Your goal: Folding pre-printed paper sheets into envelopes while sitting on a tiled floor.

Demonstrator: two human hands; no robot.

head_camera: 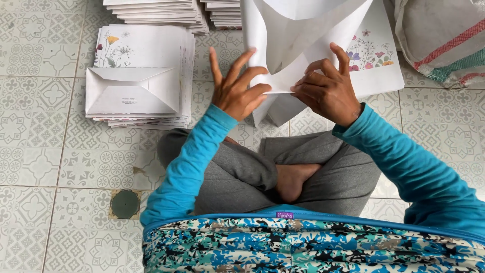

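Fingers of both hands pinch one white paper sheet between them, above my crossed legs. On my left hand, thumb and forefinger close on the sheet's lower folded edge while the remaining fingers fan upward, clear of the paper. My right hand curls tight on the same edge, its forefinger raised along the fold. The hands sit just apart, the sheet's point between them. The sheet rises away from my fingers and is cut off by the top of the frame; its folds overlap, and I cannot tell how many layers I grip. To my left, a folded envelope lies on a floral stack on the tiled floor. A striped sack is partly out of frame.
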